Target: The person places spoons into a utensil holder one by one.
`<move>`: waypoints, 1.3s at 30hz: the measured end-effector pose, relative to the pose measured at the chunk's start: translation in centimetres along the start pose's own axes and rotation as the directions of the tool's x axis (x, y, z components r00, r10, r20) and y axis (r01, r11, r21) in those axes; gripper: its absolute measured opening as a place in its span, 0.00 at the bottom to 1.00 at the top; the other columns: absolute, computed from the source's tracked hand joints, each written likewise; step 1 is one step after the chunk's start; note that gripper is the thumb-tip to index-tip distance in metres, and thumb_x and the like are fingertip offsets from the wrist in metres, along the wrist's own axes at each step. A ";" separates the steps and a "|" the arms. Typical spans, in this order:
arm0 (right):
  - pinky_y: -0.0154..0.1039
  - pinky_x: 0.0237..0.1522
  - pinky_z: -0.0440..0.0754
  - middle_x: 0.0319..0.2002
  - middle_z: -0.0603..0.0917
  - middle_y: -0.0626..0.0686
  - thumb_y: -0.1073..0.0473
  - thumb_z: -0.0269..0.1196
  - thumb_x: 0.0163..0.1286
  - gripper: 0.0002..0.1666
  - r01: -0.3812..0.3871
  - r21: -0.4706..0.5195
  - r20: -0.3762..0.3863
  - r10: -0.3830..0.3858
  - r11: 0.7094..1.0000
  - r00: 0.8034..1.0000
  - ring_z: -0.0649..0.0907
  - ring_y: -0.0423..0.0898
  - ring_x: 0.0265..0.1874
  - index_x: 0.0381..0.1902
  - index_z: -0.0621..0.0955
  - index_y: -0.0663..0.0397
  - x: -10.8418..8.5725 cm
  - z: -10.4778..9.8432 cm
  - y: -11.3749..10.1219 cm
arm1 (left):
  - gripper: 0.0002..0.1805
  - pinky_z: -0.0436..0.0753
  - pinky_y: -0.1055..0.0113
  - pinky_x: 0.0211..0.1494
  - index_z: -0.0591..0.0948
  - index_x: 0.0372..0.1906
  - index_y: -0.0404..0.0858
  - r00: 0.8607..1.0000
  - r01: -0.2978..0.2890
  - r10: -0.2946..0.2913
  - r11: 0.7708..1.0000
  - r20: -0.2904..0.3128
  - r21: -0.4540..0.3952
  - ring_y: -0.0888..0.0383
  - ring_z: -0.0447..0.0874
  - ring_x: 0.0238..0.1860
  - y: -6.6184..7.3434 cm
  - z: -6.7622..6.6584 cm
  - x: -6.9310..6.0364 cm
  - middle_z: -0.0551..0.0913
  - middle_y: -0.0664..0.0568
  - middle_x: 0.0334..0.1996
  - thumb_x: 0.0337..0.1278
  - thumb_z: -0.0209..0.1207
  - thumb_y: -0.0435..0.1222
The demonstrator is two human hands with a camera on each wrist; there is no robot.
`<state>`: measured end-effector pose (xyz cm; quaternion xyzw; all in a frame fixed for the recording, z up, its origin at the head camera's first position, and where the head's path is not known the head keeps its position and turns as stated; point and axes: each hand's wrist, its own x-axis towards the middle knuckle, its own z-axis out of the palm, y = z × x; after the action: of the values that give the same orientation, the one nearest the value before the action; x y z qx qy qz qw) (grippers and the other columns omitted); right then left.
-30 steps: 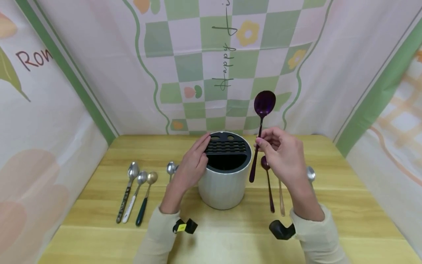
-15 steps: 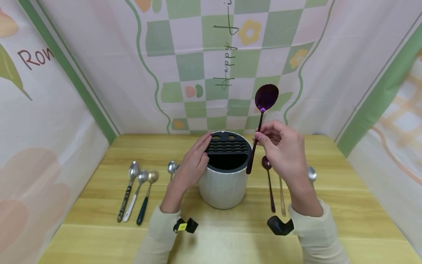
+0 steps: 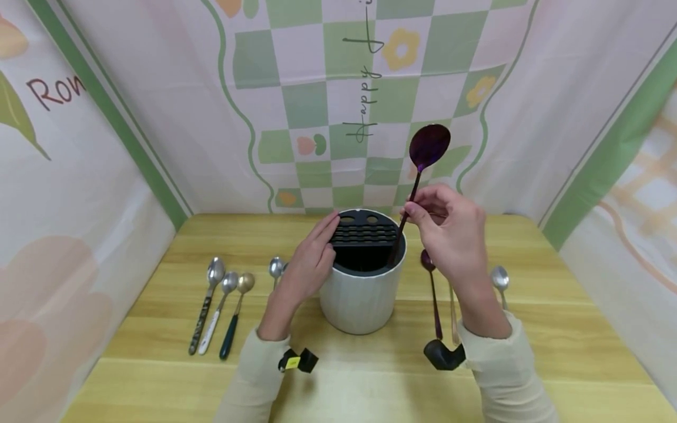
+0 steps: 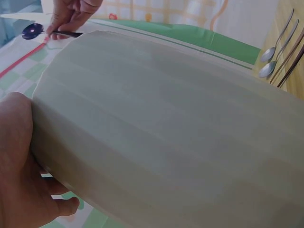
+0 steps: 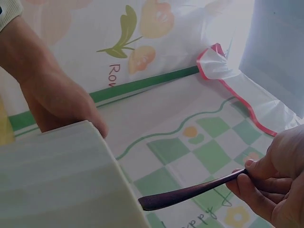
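Note:
A purple metal spoon (image 3: 429, 147) is pinched at its handle by my right hand (image 3: 457, 235), bowl up and tilted. In the head view, its handle end dips inside the right edge of the front opening of a round white utensil holder (image 3: 357, 305) with a slotted black lid (image 3: 365, 235). The right wrist view shows the spoon's handle (image 5: 190, 192) at the holder's rim. My left hand (image 3: 304, 264) rests against the holder's left side, fingers fairly straight along the rim. In the left wrist view, that hand (image 4: 19, 156) touches the holder's wall (image 4: 156, 118).
Left of the holder lie spoons with patterned (image 3: 200, 323), white (image 3: 210, 332) and green (image 3: 228, 338) handles. A silver spoon (image 3: 276, 267) is partly behind the left hand. On the right are a smaller purple spoon (image 3: 433, 299), a gold-coloured handle (image 3: 453, 317) and a silver spoon (image 3: 499, 278).
My right hand has risen slightly and moved left with the purple spoon. The handle's lower end went from beside the holder to inside its front opening. My left hand stayed put.

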<state>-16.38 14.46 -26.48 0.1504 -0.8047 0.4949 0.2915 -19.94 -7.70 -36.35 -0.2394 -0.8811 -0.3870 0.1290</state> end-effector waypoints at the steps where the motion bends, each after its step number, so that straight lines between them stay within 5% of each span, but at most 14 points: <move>1: 0.19 0.38 0.83 0.34 0.87 0.64 0.71 0.66 0.64 0.06 0.005 0.009 -0.001 -0.005 1.000 1.000 0.83 0.24 0.30 0.37 0.81 0.72 0.1 0.1 0.1 | 0.31 0.60 0.58 0.80 0.61 0.76 0.36 1.000 0.001 -0.001 1.000 0.001 -0.002 0.53 0.55 0.79 0.0 0.0 0.0 0.56 0.54 0.79 0.70 0.37 0.34; 15: 0.19 0.36 0.82 0.33 0.87 0.61 0.69 0.67 0.63 0.06 0.000 0.009 0.089 -0.001 1.000 0.996 0.83 0.28 0.31 0.36 0.81 0.68 -0.7 2.2 2.7 | 0.31 0.60 0.59 0.80 0.60 0.76 0.36 1.000 0.003 -0.003 1.000 0.007 0.002 0.57 0.54 0.79 0.0 -0.1 0.0 0.55 0.55 0.80 0.70 0.37 0.35; 24: 0.16 0.34 0.80 0.33 0.87 0.60 0.70 0.69 0.61 0.07 0.002 -0.058 0.172 0.008 0.998 0.985 0.89 0.51 0.35 0.37 0.82 0.66 -1.7 3.4 3.6 | 0.31 0.60 0.58 0.80 0.60 0.77 0.37 1.000 0.020 -0.019 1.000 0.019 -0.004 0.56 0.54 0.79 -0.1 -0.1 0.0 0.54 0.56 0.80 0.70 0.37 0.35; 39: 0.27 0.35 0.86 0.33 0.87 0.59 0.70 0.67 0.63 0.05 -0.007 -0.070 0.256 0.024 0.998 0.966 0.88 0.50 0.33 0.36 0.81 0.64 -2.5 4.3 4.1 | 0.31 0.61 0.59 0.79 0.60 0.77 0.38 0.999 0.036 -0.036 0.999 0.020 0.003 0.56 0.55 0.78 0.1 -0.1 0.1 0.55 0.56 0.80 0.70 0.37 0.36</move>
<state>-18.01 12.49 -32.40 0.1969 -0.8533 0.4456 0.1858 -19.93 -7.69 -36.19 -0.2270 -0.8870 -0.3858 0.1136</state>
